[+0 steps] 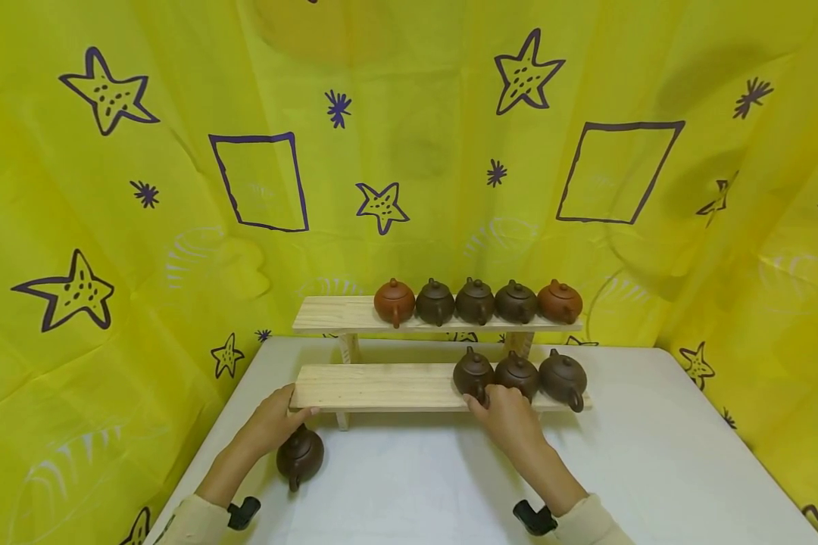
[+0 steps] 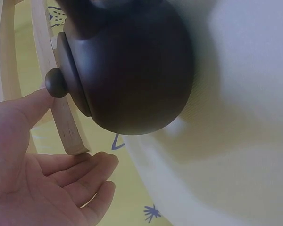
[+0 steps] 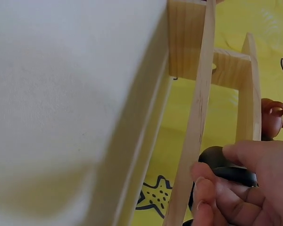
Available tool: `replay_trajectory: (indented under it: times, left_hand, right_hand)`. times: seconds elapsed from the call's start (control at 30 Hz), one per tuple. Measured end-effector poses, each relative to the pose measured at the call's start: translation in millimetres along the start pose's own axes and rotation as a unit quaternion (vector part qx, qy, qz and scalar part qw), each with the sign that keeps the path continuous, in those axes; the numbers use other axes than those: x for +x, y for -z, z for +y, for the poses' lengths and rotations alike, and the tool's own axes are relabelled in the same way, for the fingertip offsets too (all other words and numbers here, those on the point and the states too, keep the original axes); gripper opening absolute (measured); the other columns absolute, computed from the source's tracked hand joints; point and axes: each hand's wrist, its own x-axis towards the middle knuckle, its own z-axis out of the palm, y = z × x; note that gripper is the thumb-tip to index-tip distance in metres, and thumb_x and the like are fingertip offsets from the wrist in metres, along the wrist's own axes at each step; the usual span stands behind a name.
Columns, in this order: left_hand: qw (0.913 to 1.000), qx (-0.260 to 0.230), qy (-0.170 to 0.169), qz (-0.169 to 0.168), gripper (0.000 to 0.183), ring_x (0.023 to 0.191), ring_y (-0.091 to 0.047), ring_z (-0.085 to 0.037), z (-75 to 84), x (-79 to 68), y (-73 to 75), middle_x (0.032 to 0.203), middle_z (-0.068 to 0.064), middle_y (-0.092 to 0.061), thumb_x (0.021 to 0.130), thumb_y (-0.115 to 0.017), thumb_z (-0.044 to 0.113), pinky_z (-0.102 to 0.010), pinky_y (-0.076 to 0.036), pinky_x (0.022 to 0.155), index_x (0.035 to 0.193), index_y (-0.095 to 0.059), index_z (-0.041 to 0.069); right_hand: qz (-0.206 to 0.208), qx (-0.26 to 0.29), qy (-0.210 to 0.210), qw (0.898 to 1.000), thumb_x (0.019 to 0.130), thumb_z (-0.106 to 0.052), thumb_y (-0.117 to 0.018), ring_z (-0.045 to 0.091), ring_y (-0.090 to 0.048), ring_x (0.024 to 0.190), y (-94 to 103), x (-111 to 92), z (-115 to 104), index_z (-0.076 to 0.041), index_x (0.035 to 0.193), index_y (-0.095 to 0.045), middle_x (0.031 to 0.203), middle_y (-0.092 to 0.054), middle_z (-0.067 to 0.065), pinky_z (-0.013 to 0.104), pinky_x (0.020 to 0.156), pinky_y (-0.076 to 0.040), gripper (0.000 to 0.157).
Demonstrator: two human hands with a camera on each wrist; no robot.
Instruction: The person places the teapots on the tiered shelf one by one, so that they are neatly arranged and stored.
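In the head view my left hand rests at the left end of the lower wooden shelf. Its thumb lies at the front edge; the fairly straight fingers touch the board's end in the left wrist view. A dark brown teapot stands on the white table just below this hand, its round lid knob close by the thumb. My right hand grips the leftmost dark teapot of the lower shelf from the front, its fingers curled and partly covering it. Beside it are a second dark teapot and a third.
The upper wooden shelf bears several teapots in a row, a reddish one at its left and another reddish one at its right, dark ones between. A yellow patterned curtain surrounds the white table.
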Motion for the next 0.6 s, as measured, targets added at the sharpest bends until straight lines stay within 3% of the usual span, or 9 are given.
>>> replay_trajectory:
  times: [0.2, 0.3, 0.5, 0.6]
  left_hand:
    - [1.0000, 0.001, 0.003, -0.002, 0.074, 0.138, -0.051, -0.053, 1.5, -0.5, 1.7, 0.147, -0.040, -0.051, 0.104, -0.069, 0.029, -0.065, -0.044, 0.112, 0.150, -0.038, -0.020]
    - [1.0000, 0.002, 0.007, -0.004, 0.074, 0.138, -0.051, -0.054, 2.5, -0.9, 2.5, 0.147, -0.040, -0.051, 0.104, -0.069, 0.029, -0.066, -0.043, 0.112, 0.150, -0.038, -0.020]
    - [1.0000, 0.005, 0.006, -0.004, 0.074, 0.138, -0.051, -0.054, 2.2, -0.7, 2.6, 0.147, -0.041, -0.051, 0.104, -0.069, 0.028, -0.066, -0.043, 0.112, 0.150, -0.038, -0.021]
    - [1.0000, 0.003, 0.005, -0.004, 0.072, 0.136, -0.053, -0.052, 2.6, -1.0, 1.9, 0.145, -0.039, -0.053, 0.104, -0.069, 0.027, -0.065, -0.044, 0.111, 0.150, -0.039, -0.020]
  right_hand:
    - [-0.107, 0.046, -0.030, 0.993, 0.098, -0.030, -0.075, 0.013, -0.048, 0.045, -5.5, -11.6, 0.2, -0.008, 0.054, -0.063, 0.042, -0.050, -0.005, 0.028, 0.049, -0.037, 0.051]
    - [-0.147, 0.051, -0.024, 0.988, 0.099, -0.031, -0.074, 0.013, -0.045, 0.044, -14.9, -16.0, -2.4, -0.009, 0.050, -0.057, 0.041, -0.052, -0.005, 0.028, 0.051, -0.039, 0.057]
    - [-0.192, 0.060, 0.009, 0.979, 0.100, -0.034, -0.073, 0.013, -0.047, 0.047, -38.4, -27.4, -24.3, -0.009, 0.054, -0.060, 0.042, -0.053, -0.004, 0.028, 0.051, -0.043, 0.054]
    - [-0.195, 0.056, 0.030, 0.979, 0.099, -0.037, -0.074, 0.014, -0.049, 0.055, -53.3, -33.5, -43.3, -0.011, 0.057, -0.060, 0.052, -0.054, -0.004, 0.031, 0.057, -0.045, 0.051]
